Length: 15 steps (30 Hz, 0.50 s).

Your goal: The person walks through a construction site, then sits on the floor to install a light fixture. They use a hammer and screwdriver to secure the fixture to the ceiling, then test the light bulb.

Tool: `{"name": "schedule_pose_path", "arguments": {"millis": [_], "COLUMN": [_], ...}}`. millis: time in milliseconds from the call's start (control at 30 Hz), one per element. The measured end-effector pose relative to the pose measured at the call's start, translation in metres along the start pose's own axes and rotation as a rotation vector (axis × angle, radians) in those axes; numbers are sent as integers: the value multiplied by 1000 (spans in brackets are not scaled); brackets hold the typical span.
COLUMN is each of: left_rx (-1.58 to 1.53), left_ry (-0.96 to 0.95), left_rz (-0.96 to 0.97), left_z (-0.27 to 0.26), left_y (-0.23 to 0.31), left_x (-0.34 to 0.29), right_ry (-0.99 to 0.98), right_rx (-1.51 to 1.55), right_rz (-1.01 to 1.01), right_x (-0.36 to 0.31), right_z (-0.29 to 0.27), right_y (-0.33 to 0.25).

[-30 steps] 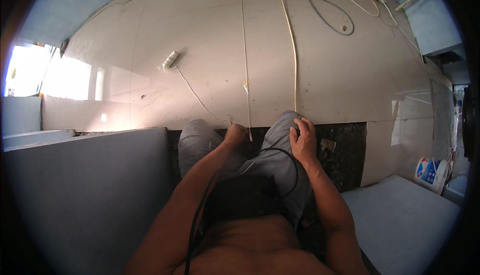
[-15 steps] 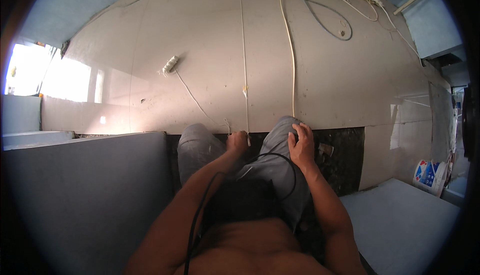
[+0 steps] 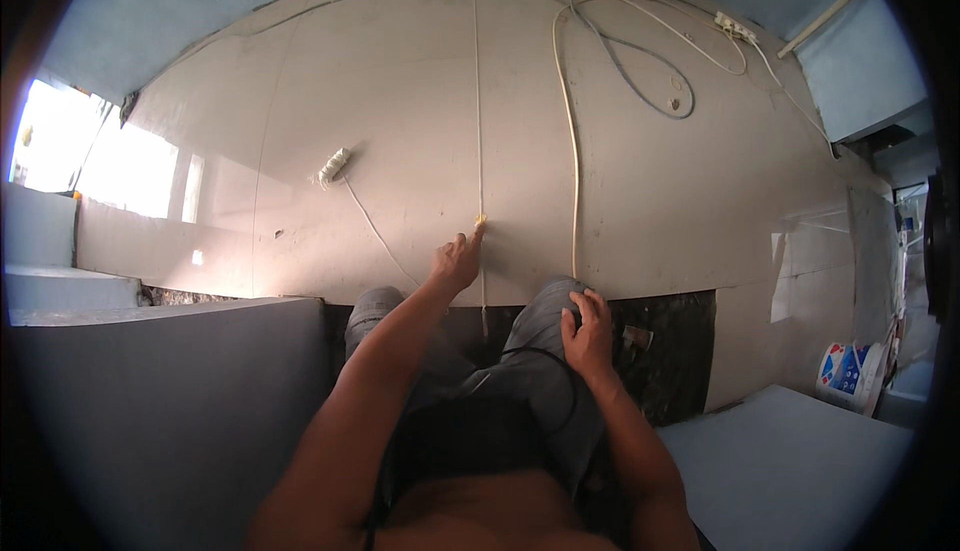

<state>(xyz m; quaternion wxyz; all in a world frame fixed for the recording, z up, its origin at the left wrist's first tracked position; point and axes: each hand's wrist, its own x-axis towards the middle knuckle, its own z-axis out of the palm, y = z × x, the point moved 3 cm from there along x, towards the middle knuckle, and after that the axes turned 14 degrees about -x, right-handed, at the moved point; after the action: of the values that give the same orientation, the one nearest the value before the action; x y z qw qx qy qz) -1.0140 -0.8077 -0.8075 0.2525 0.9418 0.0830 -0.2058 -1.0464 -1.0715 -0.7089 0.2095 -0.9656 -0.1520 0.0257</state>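
Left of the thin, straight white string point(image 3: 478, 101) on the beige floor point(image 3: 390, 71): wound white cord bundle point(image 3: 334, 166). At the string: left hand point(image 3: 459, 261), one finger extended onto the yellow tie point(image 3: 481, 219), apparently steadying it; grip cannot be told. Right of the string: cream cable point(image 3: 573, 141), possible obstruction; right hand point(image 3: 592, 336), relaxed, half-curled, empty, seemingly braced on the grey-trousered knee point(image 3: 545, 313); looped grey cable point(image 3: 628, 82), well apart.

Daylight glare point(image 3: 127, 173) whitens the glossy beige floor's point(image 3: 380, 91) left side.
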Motion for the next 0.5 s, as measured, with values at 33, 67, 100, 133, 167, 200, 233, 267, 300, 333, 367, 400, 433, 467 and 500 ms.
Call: {"name": "schedule_pose_path", "arguments": {"millis": [33, 67, 100, 133, 167, 200, 233, 267, 300, 333, 367, 400, 433, 467, 500], "left_rx": [-6, -13, -58, -102, -147, -105, -62, -18, -3, 13, 28, 82, 135, 188, 193], "left_ry": [-6, -12, 34, 81, 129, 77, 24, -29, -42, -57, -72, -69, -71, -73, -138], "left_rz": [-6, -14, -45, -77, -110, -71, -30, 10, 4, -2, -7, -19, -38, -57, -154], "left_z": [0, 0, 3, 5, 7, 4, -5, -11, -15, -18, -20, -17, -11, -6, -9], "left_y": [0, 0, -6, -14, -22, -21, -15, -10, -6, -1, 3, -2, -10, -19, -21], "left_x": [5, 8, 11, 12, 12, 11, 7, 4, 5, 5, 7, 13, 19, 23, 28], "right_ry": [2, 3, 4, 1, -2, -1, -1, -2, 0, -3, -6, -7, -4, -2, 0], "right_rx": [5, 10, 17, 15, 14, 13, 14, 15, 14, 9, 4, -1, 2, 6, 5], "right_rz": [-2, -6, -8, -13, -18, -13, -5, 3, 2, 2, 4, -5, -11, -17, -6], "right_x": [1, 2, 3, 3, 4, 4, 4, 3, 4, 4, 2, 4, 5, 5, 4], "right_z": [-1, -2, -2, -2, -3, -2, -2, -2, -3, -3, -1, 0, 0, 0, 1], "right_y": [0, 0, -1, -2, -3, -2, -1, 1, 1, 2, 3, 3, 0, -2, 0]}}
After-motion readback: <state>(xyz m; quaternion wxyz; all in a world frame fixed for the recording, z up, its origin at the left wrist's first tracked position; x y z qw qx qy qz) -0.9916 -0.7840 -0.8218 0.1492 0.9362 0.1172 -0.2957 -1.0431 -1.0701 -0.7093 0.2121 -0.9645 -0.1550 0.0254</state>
